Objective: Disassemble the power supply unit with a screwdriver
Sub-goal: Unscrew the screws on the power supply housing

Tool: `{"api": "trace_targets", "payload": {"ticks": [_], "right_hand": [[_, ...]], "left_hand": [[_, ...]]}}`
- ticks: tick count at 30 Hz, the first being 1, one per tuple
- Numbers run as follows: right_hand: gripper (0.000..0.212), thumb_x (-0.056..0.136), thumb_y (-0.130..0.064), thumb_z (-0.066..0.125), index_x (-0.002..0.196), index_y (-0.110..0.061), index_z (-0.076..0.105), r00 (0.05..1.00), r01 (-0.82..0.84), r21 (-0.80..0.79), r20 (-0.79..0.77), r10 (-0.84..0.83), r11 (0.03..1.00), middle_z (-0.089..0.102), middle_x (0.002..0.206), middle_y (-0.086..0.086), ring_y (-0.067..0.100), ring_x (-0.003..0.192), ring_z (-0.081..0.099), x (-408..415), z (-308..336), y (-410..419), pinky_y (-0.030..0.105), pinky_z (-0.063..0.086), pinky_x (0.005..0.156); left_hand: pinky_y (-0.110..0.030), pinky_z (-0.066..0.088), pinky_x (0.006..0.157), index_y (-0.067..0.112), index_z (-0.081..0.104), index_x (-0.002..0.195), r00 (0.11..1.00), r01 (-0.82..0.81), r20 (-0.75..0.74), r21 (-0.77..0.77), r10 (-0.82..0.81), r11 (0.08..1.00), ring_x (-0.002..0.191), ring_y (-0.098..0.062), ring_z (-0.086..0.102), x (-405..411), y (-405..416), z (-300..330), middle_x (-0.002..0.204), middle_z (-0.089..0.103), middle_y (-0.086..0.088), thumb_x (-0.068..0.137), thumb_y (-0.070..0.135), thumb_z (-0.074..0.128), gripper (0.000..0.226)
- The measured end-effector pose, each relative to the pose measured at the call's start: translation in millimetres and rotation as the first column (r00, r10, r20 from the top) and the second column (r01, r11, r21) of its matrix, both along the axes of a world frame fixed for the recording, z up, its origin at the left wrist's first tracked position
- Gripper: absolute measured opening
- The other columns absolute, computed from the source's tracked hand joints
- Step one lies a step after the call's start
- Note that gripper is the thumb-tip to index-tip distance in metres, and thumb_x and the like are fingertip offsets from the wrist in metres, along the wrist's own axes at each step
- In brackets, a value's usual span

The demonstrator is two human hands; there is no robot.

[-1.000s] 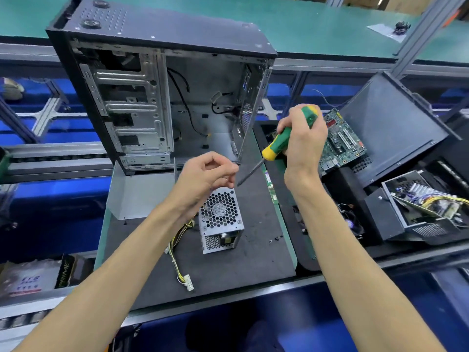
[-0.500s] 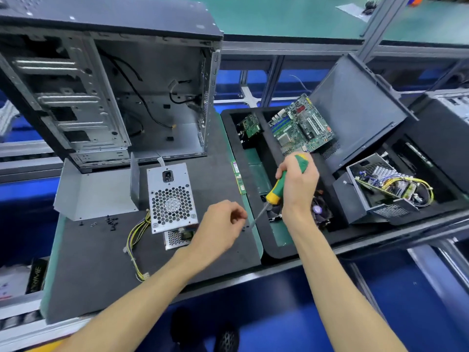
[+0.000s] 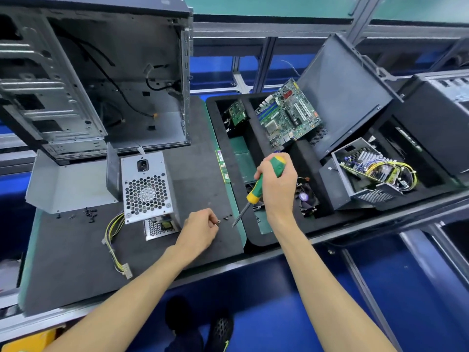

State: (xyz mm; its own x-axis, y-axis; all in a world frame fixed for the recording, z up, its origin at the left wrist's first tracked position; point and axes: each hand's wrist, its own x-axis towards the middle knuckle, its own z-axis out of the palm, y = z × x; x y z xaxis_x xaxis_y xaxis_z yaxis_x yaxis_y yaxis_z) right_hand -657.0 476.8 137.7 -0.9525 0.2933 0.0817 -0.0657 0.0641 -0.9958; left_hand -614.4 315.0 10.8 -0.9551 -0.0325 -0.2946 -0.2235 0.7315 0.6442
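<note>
The silver power supply unit [image 3: 146, 189] with a honeycomb fan grille lies on the dark mat [image 3: 198, 168], its yellow cable bundle [image 3: 113, 232] trailing toward me. My left hand [image 3: 200, 228] hovers low over the mat just right of the unit, fingers curled, pinching a small screw [image 3: 218, 221] at its fingertips. My right hand [image 3: 276, 184] grips the green and yellow screwdriver [image 3: 258, 185]. Its tip points down-left at the mat's right edge, close to the left fingertips.
An open computer case [image 3: 101, 72] stands behind the unit, with a bent grey metal cover [image 3: 68, 184] to its left. Loose screws [image 3: 89, 215] lie on the mat. A black tray [image 3: 258, 237] on the right holds a motherboard [image 3: 288, 115], a fan [image 3: 305, 198] and another opened supply [image 3: 373, 174].
Both hands came down and right from in front of the case to the mat's right edge. The left hand dropped close to the mat beside other loose screws.
</note>
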Motion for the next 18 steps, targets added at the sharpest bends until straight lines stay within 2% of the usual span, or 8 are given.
{"api": "trace_targets", "payload": {"ticks": [3,5,8,11,13,15,18], "right_hand": [[0.008,0.083,-0.004,0.056,0.084,-0.01,0.051,1.0,0.0,-0.01,-0.02,0.0,1.0,0.056,0.06,-0.01,0.008,0.057,0.052,-3,4,0,0.02,0.045,0.061],[0.007,0.083,-0.006,0.056,0.085,-0.011,0.051,1.0,-0.001,-0.068,-0.017,0.0,0.998,0.056,0.06,-0.007,0.01,0.058,0.053,-6,11,-5,0.02,0.046,0.059],[0.005,0.087,-0.012,0.057,0.087,-0.015,0.053,0.997,0.05,-0.274,0.077,-0.029,0.96,0.06,0.058,-0.003,0.011,0.051,0.053,-17,25,-17,0.02,0.04,0.045],[0.008,0.097,-0.02,0.053,0.092,-0.014,0.051,0.983,0.085,-0.508,0.182,0.01,0.857,0.064,0.059,0.004,0.012,0.039,0.045,-33,40,-35,0.019,0.032,0.035],[0.016,0.103,-0.027,0.049,0.092,-0.015,0.048,0.981,0.039,-0.598,0.176,0.084,0.8,0.066,0.063,0.009,0.013,0.035,0.04,-40,48,-50,0.019,0.031,0.034],[0.019,0.105,-0.032,0.047,0.097,-0.015,0.047,0.981,-0.021,-0.57,0.147,0.128,0.821,0.07,0.068,0.011,0.014,0.035,0.04,-43,52,-68,0.02,0.034,0.035],[0.021,0.106,-0.037,0.047,0.103,-0.017,0.043,0.987,-0.149,-0.381,0.0,0.161,0.913,0.071,0.073,0.012,0.019,0.035,0.043,-44,54,-95,0.024,0.038,0.036]], "left_hand": [[-0.021,0.043,0.062,0.03,0.057,0.083,0.999,0.04,0.021,0.009,-0.04,0.999,0.073,-0.01,0.063,0,0,6,0.072,0.065,0.011,0.082,0.015,0.071,0.02],[-0.026,0.046,0.065,0.028,0.056,0.089,0.997,0.082,0.001,-0.005,-0.082,0.997,0.075,-0.013,0.063,1,0,17,0.075,0.065,0.01,0.083,0.016,0.07,0.019],[-0.029,0.05,0.064,0.027,0.057,0.092,0.99,0.095,-0.109,0.058,-0.088,0.994,0.068,-0.015,0.063,-4,-3,50,0.075,0.065,0.007,0.087,0.012,0.061,0.016],[-0.021,0.048,0.064,0.027,0.063,0.092,0.968,0.115,-0.236,0.133,-0.081,0.984,0.061,-0.008,0.058,-10,-20,92,0.071,0.064,0.01,0.087,0.008,0.054,0.021],[-0.016,0.046,0.063,0.029,0.065,0.09,0.957,0.133,-0.277,0.157,-0.085,0.979,0.063,-0.007,0.059,-13,-39,116,0.072,0.066,0.009,0.089,0.009,0.053,0.023],[-0.016,0.045,0.063,0.027,0.067,0.089,0.944,0.073,-0.331,0.178,-0.01,0.981,0.066,-0.009,0.058,-15,-61,127,0.075,0.067,0.006,0.09,0.008,0.055,0.022],[-0.021,0.046,0.067,0.022,0.068,0.09,0.914,-0.101,-0.374,0.163,0.156,0.982,0.065,-0.009,0.054,-16,-96,124,0.079,0.063,0.009,0.089,0.01,0.062,0.013]]}}
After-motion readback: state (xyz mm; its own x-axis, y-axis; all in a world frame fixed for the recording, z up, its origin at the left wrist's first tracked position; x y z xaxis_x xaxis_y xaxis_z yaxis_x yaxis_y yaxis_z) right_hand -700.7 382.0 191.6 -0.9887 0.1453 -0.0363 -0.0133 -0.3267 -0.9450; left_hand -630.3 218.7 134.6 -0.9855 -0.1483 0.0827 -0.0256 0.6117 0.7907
